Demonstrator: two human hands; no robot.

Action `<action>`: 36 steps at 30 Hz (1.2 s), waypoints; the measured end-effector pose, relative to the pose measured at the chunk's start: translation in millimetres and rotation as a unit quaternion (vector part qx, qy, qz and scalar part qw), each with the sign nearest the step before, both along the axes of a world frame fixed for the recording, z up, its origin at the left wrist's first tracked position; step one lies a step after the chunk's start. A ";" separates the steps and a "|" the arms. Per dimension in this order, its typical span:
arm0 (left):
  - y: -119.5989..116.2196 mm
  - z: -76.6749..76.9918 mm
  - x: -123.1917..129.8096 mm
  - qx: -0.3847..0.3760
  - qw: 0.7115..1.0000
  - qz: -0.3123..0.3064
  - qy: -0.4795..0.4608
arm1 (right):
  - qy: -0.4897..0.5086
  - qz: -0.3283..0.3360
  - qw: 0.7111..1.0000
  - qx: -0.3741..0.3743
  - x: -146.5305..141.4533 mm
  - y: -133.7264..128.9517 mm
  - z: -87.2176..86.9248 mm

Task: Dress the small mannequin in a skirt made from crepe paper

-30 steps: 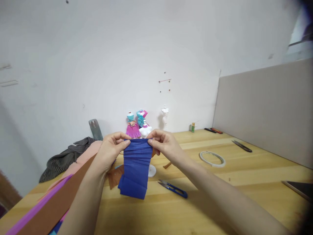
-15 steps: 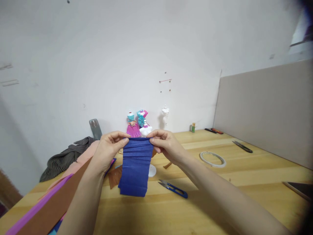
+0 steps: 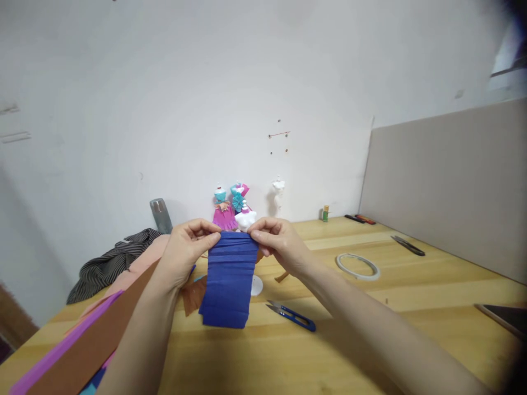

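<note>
Above the pale wooden desk's (image 3: 354, 340) near-left part, my hands, left (image 3: 190, 248) and right (image 3: 278, 241), pinch the pleated blue strip's (image 3: 229, 285) top corners.

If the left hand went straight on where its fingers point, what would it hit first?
Probably the right hand, pinching the other top corner of the blue sheet that the left hand holds, though depth is unclear from this one view.

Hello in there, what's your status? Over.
Left hand and right hand pinching blue sheet's top edge. Sheet hanging, creased near top. White figure partly hidden behind. Blue snips on table.
</note>
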State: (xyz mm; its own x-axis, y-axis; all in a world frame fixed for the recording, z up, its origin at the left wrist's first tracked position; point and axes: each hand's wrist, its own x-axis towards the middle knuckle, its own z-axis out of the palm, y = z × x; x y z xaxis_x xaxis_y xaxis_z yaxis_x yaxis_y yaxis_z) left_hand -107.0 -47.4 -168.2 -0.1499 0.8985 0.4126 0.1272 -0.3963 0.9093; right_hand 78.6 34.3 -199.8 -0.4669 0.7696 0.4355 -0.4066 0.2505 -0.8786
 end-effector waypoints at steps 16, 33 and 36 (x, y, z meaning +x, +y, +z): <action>-9.3 4.8 11.2 0.051 0.969 0.053 0.235 | -0.133 0.007 0.987 0.089 1.6 -5.7 1.9; -15.8 19.4 20.2 -0.076 0.979 -0.007 0.189 | -0.136 0.019 0.987 0.086 2.0 -2.9 2.9; -17.1 24.8 22.4 -0.093 0.975 -0.006 0.204 | -0.133 0.038 0.988 0.071 4.2 -2.0 4.2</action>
State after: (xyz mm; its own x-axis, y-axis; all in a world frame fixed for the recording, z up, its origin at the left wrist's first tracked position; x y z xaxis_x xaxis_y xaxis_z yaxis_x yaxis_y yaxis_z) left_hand -84.6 -64.5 -143.4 0.0044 0.9640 0.2659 0.4893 -0.2340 0.8401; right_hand 82.8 32.3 -195.7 -0.6335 0.6679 0.3906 -0.1884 0.3565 -0.9151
